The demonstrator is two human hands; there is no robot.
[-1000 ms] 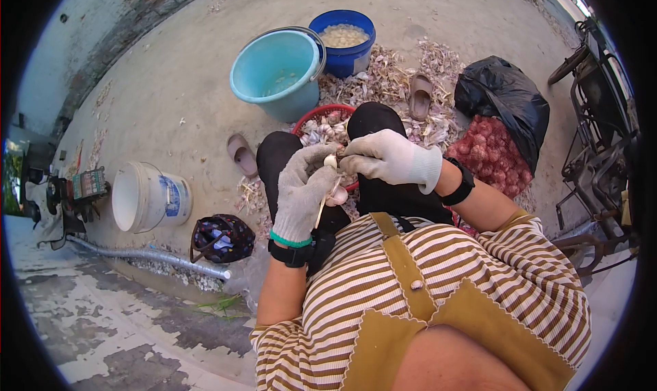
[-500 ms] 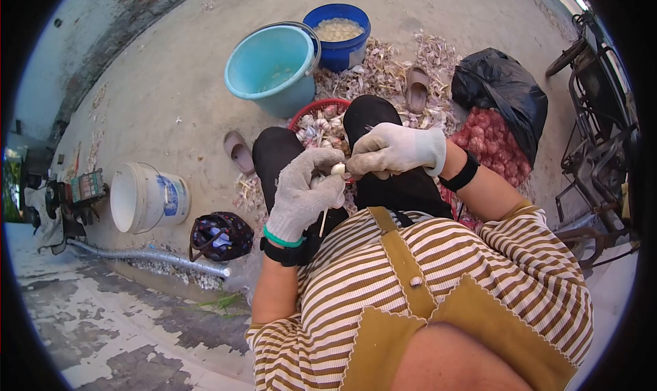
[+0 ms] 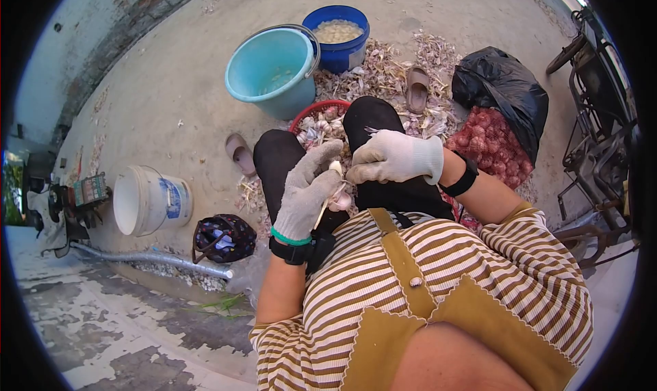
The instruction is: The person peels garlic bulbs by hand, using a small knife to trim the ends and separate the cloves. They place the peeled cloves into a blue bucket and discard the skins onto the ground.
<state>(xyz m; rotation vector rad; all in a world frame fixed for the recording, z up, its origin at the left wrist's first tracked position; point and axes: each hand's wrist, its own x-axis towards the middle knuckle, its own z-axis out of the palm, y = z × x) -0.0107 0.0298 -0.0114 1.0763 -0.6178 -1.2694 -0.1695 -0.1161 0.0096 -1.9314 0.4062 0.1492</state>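
My left hand [image 3: 308, 189], in a whitish work glove, is closed round a garlic bulb [image 3: 340, 200], whose thin dry stem [image 3: 320, 214] sticks out below. A pale peeled clove [image 3: 335, 166] shows at the tip of its thumb. Just right of the clove, my right hand [image 3: 393, 156], also gloved, has its fingertips pinched together. Whatever is between them is hidden. Under both hands, between my knees, a red basket [image 3: 299, 123] holds several garlic bulbs [image 3: 321, 127].
A light blue bucket [image 3: 236, 83] and a dark blue bucket [image 3: 356, 54] with peeled cloves [image 3: 337, 31] stand ahead. Garlic skins [image 3: 438, 56] litter the floor around a slipper [image 3: 417, 90]. Rightward lie a net sack of garlic [image 3: 489, 145] and a black bag [image 3: 510, 83]; leftward, a white bucket [image 3: 176, 199].
My left index finger has lifted away from its thumb, and the garlic bulb under the thumb now shows more. My right hand has stayed close by, fingertips still together.
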